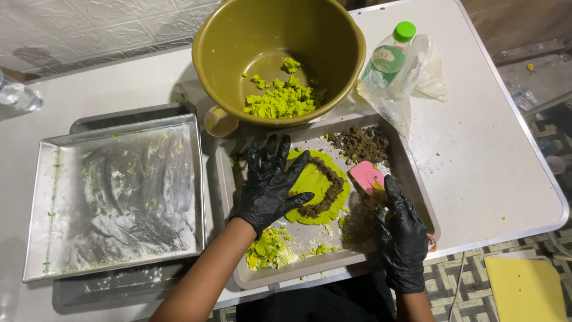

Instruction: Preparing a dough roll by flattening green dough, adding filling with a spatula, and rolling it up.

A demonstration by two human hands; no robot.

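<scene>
Head view: a flat round of bright green dough (316,186) lies in the middle of a shallow grey tray (417,185) on the tabletop (476,149). A curved line of dark brown crumbly filling (329,189) runs over the dough, its long axis from upper left to lower right. The left hand (271,182), in a glossy black glove, lies spread flat on the dough's left edge. The right hand (400,229), also gloved, grips a pink scraper (366,176) just right of the dough. Behind the dough stands an olive plastic bowl (238,42) with green crumbs.
</scene>
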